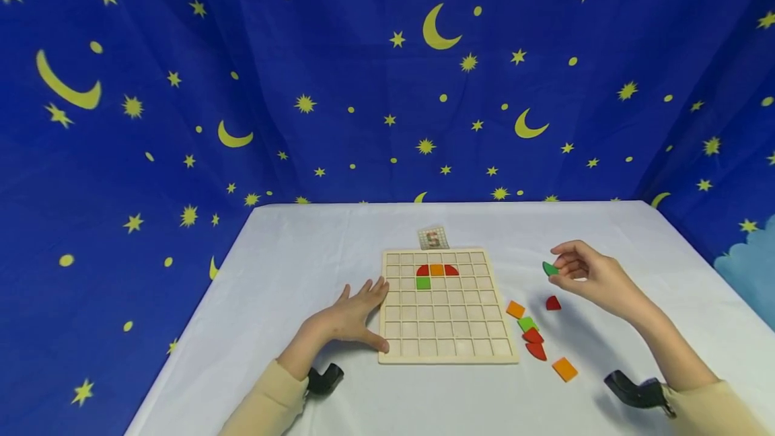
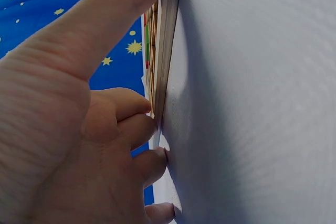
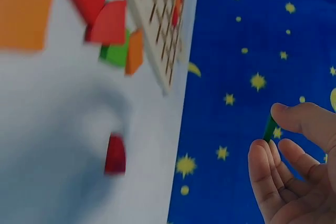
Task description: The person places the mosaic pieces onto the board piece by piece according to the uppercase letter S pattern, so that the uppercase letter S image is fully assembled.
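Both of the person's arms reach forward, each clothed in a beige sleeve that stops short of the hand. From where I stand, the left forearm (image 1: 266, 397) slants inward and the left hand (image 1: 351, 318) sits low, back upward, fingers (image 1: 367, 295) fanned and pointing ahead, with the thumb (image 1: 375, 340) swung well apart from them on the near side. The right forearm (image 1: 672, 345), bare for a good stretch above its cuff, also angles inward. The right hand (image 1: 596, 276) is lifted in the air, fingertips turned toward the person's left, thumb and fingers meeting in a pinch, the forefinger arched uppermost.
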Available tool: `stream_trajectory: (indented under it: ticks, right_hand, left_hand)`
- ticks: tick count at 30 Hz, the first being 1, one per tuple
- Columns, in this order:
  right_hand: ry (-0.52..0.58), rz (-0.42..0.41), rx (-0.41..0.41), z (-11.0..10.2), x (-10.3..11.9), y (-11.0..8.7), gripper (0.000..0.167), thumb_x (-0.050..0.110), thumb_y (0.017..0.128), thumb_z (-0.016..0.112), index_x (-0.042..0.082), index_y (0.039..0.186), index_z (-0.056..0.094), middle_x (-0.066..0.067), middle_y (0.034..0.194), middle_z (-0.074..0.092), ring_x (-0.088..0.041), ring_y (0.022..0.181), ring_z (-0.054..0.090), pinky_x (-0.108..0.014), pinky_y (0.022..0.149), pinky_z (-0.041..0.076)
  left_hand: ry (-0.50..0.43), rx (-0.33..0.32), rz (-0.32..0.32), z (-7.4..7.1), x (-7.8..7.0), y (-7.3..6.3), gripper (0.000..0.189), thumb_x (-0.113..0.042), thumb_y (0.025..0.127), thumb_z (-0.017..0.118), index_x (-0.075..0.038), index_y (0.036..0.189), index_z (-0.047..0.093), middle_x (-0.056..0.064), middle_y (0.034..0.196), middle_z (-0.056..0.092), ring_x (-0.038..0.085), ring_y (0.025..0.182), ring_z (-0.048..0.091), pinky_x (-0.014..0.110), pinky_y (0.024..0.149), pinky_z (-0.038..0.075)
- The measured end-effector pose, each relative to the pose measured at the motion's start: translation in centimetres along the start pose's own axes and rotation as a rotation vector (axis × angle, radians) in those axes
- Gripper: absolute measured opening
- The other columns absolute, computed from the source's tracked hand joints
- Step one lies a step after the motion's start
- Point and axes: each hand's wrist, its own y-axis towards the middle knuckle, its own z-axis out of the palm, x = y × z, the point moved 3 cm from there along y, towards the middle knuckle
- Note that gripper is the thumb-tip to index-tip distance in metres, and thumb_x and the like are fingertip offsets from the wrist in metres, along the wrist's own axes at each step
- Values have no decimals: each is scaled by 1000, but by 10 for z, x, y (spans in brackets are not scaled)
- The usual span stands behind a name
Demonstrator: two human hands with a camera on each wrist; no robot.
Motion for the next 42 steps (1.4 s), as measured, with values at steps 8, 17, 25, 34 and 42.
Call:
stream_trajectory:
  ticks: [8,17,25,34,42]
  right_hand:
    - [84,-13,60,30,14,23,40,1,80,72,-1,115,53,-6,93,60,-12,79,58,-19,69,51]
    - [148,-126,126,55,38,49,42,4,78,76,0,114,54,-3,90,60,-13,78,59,-23,69,52]
    - [185,-157,194,74,58,64,42,4,79,76,3,114,54,-2,91,59,-13,79,59,-25,71,52]
    - [211,-196,261,95,73,75,41,6,78,76,1,114,56,-2,89,60,-12,78,60,-26,70,53]
    - [232,-244,307,111,85,83,43,6,79,75,0,116,55,-3,90,60,-12,79,61,-25,71,53]
  left_hand:
    - [-1,1,1,1,2,1,116,-57,68,76,-4,151,16,9,156,8,29,142,4,57,109,-3]
    - [1,0,-10,1,1,1,116,-57,67,77,-4,151,16,9,156,8,28,142,4,57,109,-4]
    - [-1,-10,-3,1,1,0,116,-57,67,77,-3,150,17,10,156,9,29,142,5,57,109,-3]
    - [0,-9,-7,2,1,1,116,-57,67,77,-3,150,18,10,156,9,28,142,5,57,109,-3]
    - [8,-5,-12,1,1,1,115,-57,67,77,-5,151,18,9,156,9,27,142,5,56,109,-3]
